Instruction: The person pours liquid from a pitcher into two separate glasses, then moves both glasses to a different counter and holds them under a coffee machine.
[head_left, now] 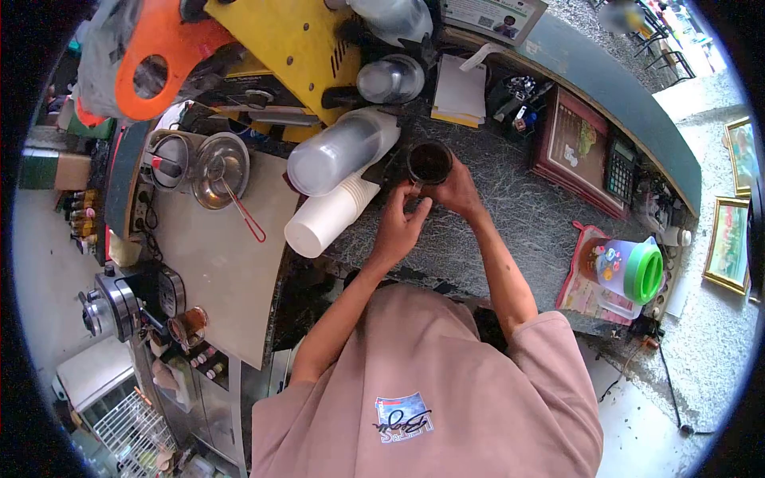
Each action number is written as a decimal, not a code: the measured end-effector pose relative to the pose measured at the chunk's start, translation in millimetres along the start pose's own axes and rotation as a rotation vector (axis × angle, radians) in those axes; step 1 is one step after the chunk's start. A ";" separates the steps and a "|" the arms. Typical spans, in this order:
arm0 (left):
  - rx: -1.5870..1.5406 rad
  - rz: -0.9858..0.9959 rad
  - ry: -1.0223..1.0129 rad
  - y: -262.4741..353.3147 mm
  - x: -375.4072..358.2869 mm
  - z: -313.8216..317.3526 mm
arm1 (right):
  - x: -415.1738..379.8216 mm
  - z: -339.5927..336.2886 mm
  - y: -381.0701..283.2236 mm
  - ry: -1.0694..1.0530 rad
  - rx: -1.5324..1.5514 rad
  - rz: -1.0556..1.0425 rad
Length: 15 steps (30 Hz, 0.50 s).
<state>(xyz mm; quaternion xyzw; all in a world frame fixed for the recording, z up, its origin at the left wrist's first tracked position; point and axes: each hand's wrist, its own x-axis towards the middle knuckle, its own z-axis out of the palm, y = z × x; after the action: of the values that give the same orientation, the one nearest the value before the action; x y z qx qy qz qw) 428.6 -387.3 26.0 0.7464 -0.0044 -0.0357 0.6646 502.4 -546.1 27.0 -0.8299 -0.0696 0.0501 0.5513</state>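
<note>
1. Head view, the grip: the right hand (456,190) is closed around a dark cup (430,162), on its right and near sides. The left hand (401,226) has its fingers bent at the cup's near-left side; whether they grip it or only touch it, I cannot tell.
2. Head view, in the grip: the cup is seen from above, with its round rim and dark inside showing. It is over the dark counter (494,253); whether its base touches the counter is hidden.
3. Head view, just left of the grip: a stack of white cups (328,219) lies on its side, with a stack of clear cups (339,153) lying beside it, a little farther from the person. More clear cups (390,79) point out beyond these.
4. Head view, well left of the grip: a strainer (221,170) with a red handle is at the far end of a pale counter (231,271). A yellow machine (299,48) stands beyond and to the left of the cup.
5. Head view, beyond the grip: papers (460,89) lie on the dark counter.
6. Head view, right of the grip: a reddish box (575,151) and a calculator (620,170) are side by side, the calculator farther from the cup. Nearer the person, a pitcher (617,267) with a green lid sits on a red-edged cloth (586,298).
</note>
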 end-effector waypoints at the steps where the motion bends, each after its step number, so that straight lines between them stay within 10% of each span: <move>1: 0.000 -0.004 0.000 0.5 -0.7 0.1 | -2.9 -0.7 -1.7 0.024 -0.080 0.019; 15: 0.144 -0.208 -0.253 27.9 -76.2 -64.5 | -104.7 44.9 -6.6 0.057 -0.282 -0.094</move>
<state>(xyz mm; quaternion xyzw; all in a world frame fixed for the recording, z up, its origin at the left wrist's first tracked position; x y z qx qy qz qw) 357.5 -322.5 64.7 0.7780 -0.0135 -0.1976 0.5963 391.7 -520.7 16.4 -0.8959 -0.0989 -0.0095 0.4330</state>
